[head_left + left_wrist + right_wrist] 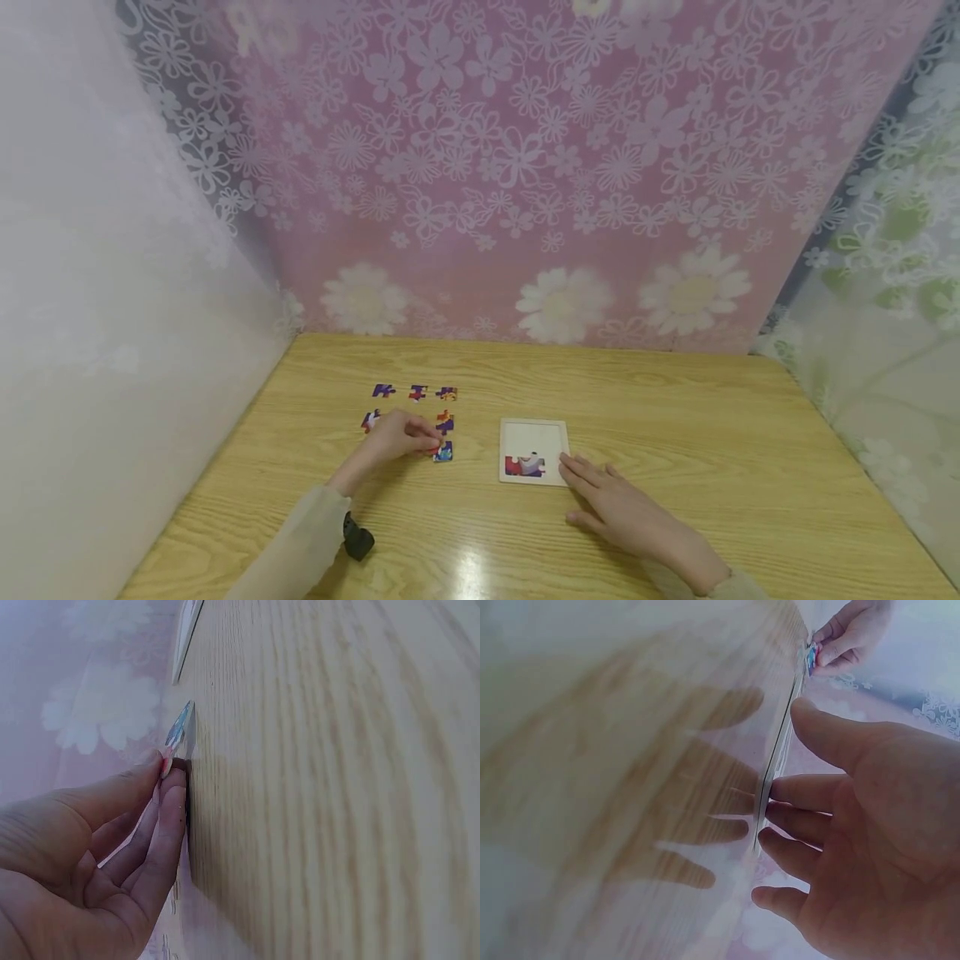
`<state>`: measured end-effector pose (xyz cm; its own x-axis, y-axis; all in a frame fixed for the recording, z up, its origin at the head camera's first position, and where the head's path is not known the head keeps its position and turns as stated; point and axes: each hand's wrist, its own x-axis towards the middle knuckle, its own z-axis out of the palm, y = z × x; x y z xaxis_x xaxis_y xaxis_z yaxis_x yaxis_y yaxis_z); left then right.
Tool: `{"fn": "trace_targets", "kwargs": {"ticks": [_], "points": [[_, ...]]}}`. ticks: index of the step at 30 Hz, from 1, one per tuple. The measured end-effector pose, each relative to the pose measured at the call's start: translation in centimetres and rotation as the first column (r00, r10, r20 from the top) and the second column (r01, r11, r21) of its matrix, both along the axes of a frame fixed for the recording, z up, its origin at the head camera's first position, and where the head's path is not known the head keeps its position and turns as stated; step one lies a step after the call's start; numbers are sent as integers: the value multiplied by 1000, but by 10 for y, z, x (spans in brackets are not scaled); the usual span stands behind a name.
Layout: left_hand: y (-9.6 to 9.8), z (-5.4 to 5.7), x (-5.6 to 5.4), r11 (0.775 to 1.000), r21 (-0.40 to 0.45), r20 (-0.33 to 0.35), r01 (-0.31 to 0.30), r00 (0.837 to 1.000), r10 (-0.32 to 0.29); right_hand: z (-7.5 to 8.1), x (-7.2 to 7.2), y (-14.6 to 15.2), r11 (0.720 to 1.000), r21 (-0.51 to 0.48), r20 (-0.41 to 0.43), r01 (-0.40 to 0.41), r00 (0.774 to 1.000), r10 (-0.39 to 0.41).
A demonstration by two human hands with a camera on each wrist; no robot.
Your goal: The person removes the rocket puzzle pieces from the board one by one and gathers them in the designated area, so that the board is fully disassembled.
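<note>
My left hand (397,437) pinches a jigsaw piece (444,452) with blue and red on it between thumb and fingers. In the left wrist view this puzzle piece (177,735) is tilted, one edge raised close over the table. Straight fingers of my right hand (618,504) touch the right edge of a square puzzle frame (534,422) with a pale wooden rim. Joined pieces (531,466), red, white and purple, lie in the frame's lower left part; the rest of its white base shows bare.
Several loose jigsaw pieces lie left of the frame. A row holds a purple piece (383,390), a purple-red piece (417,392) and an orange-purple piece (447,393). Below are another orange-purple piece (445,422) and a partly hidden piece (371,420). Flowered curtains (517,167) enclose the wooden table (675,417).
</note>
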<state>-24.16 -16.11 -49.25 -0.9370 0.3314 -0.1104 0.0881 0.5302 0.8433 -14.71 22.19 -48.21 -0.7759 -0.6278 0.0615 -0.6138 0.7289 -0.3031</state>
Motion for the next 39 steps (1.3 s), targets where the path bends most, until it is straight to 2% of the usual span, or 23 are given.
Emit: {"fn": "trace_targets", "kwargs": {"ticks": [8,13,18,34,39], "points": [[0,4,5,999,-45,-26,28,999,-30,0,0,0,1000,9,25,17,1000,-17],[3,8,9,994,-97,-76,57,995,-65,2,0,0,1000,12,18,12,1000,-12],[7,8,10,988,-142,-99,53,993,-68,3,1,0,1000,9,20,7,1000,-7],[5,5,9,989,-135,-87,55,994,-67,4,1,-1,1000,0,33,7,999,-7],[4,4,9,988,-146,-118,44,991,-61,3,0,0,1000,-13,42,9,999,-9]]}}
